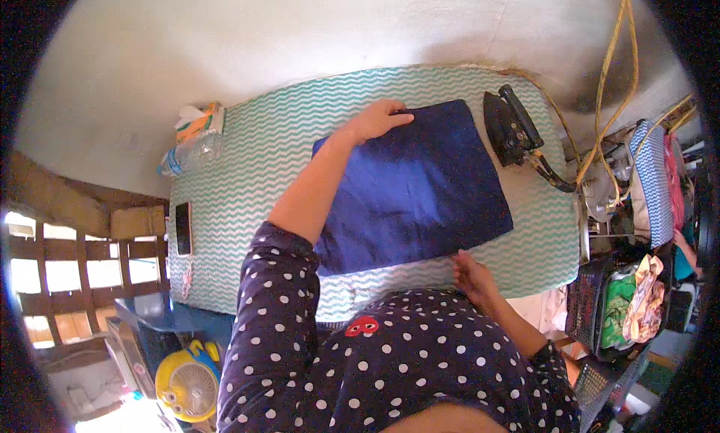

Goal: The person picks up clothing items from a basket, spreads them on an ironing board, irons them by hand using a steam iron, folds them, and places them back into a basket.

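Observation:
A folded navy blue cloth [416, 185] lies flat on a table cover with green and white zigzags [253, 146]. My left hand [382, 120] rests at the cloth's far edge, thumb apart from the fingers; whether it pinches the fabric is unclear. At the near right edge is my right hand [472, 275], its fingertips close to the hem and partly curled, their hold on it not plain. A black clothes iron [511, 129] sits to the right of the cloth, its handle towards the right and its cord running off the right side.
Yellow cords [604, 95] hang at the right. A phone [184, 228], a clear plastic bottle [197, 150] and an orange and white packet [199, 120] are on the left. A yellow fan [188, 385] stands lower left, a basket of clothes [585, 309] lower right. Another person's arm [687, 253] shows far right.

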{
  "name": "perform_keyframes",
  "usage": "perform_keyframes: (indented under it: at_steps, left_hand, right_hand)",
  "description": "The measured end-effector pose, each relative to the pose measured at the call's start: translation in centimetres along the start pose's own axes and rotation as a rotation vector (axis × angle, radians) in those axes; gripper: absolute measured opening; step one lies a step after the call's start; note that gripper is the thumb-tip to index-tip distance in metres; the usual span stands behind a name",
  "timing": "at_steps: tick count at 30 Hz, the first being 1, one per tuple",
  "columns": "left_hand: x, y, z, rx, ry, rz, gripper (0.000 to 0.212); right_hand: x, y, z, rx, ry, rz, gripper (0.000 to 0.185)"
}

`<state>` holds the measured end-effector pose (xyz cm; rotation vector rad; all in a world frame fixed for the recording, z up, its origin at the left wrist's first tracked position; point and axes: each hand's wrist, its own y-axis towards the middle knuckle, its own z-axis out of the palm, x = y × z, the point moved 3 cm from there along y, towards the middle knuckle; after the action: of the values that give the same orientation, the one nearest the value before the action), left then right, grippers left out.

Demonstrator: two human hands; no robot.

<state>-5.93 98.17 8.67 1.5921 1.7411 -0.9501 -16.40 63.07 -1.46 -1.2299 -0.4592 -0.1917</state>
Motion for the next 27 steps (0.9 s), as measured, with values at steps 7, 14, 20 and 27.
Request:
perform_keyframes:
  at_steps: [7,14,20,27]
  left_hand:
    - [-10.5,-8.9,-3.9,-0.281,-0.346,0.124,0.023]
    - [-14.8,-21.3,-6.9,-0.836,-0.393,0.174,0.017]
    - [-13.9,-25.6,-1.0,-0.871,-0.977,0.068,0.007]
    - [-6.4,-22.4,1.0,-0.936,-1.027,-0.066,0.014]
  right_hand:
    - [4.4,3.7,2.5,0.382,-0.407,-0.117,0.026]
    - [20.0,-7.1,3.9,0.759,-0.007,-0.840,0.048]
    - [24.4,-12.9,5.0,0.584,-0.372,-0.979,0.050]
    - [27.8,-7.8,8.3,0.476,-0.575,-1.027,0.041]
